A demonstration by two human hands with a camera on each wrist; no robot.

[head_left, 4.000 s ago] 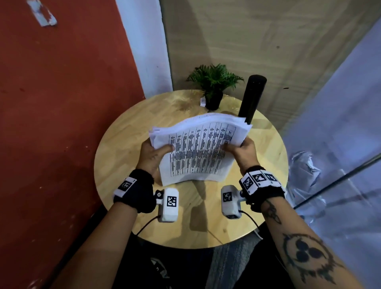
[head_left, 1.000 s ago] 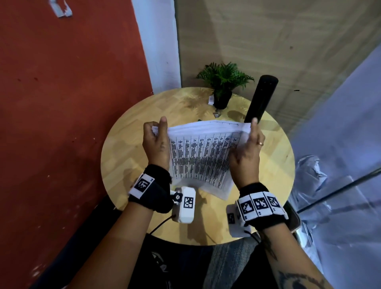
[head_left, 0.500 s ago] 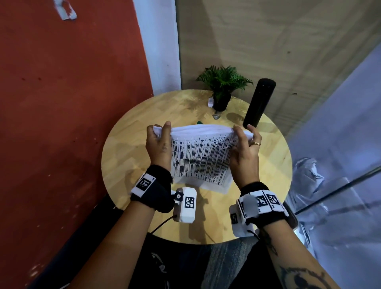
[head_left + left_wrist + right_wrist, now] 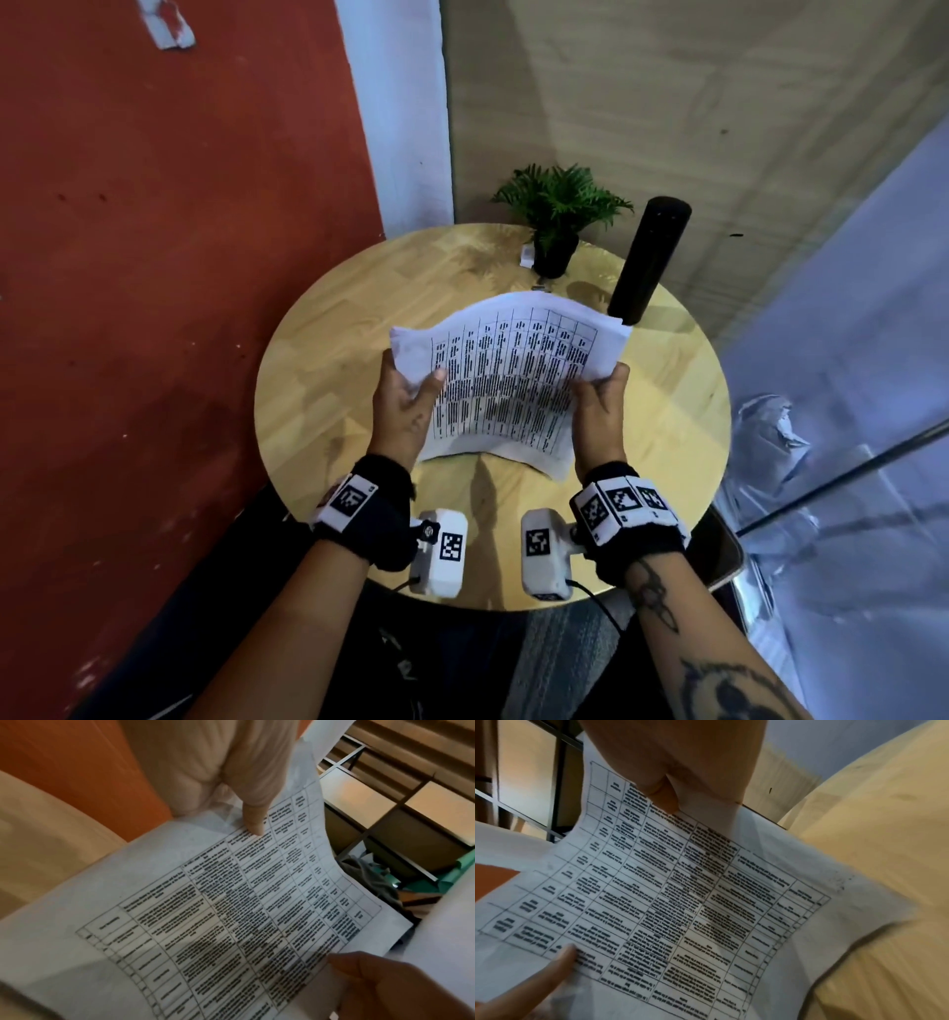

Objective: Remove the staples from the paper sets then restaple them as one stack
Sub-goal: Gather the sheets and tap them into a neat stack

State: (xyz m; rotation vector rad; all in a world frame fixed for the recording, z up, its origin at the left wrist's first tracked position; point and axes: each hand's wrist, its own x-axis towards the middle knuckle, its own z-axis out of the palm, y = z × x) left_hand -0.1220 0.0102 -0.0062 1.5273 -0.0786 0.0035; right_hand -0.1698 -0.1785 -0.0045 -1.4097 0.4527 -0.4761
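Note:
A stack of white sheets printed with a table point(image 4: 508, 380) is held above the round wooden table point(image 4: 318, 390), sagging in the middle. My left hand point(image 4: 405, 406) grips its left edge, thumb on top of the print. My right hand point(image 4: 598, 406) grips the right edge, thumb on top. In the left wrist view the paper point(image 4: 231, 912) fills the frame under my left thumb point(image 4: 253, 815). The right wrist view shows the same sheets point(image 4: 693, 902) pinched under my right thumb point(image 4: 659, 797). No stapler or staple remover shows.
A small potted plant point(image 4: 557, 221) and a tall black cylinder point(image 4: 647, 257) stand at the table's far side. A small object point(image 4: 542, 288) lies by the pot. A red wall point(image 4: 154, 308) is to the left, a glass panel point(image 4: 847, 437) to the right.
The stack stood on its edge between both hands; now it is tilted back face-up and lifted, with both hands gripping its sides from below, thumbs on top.

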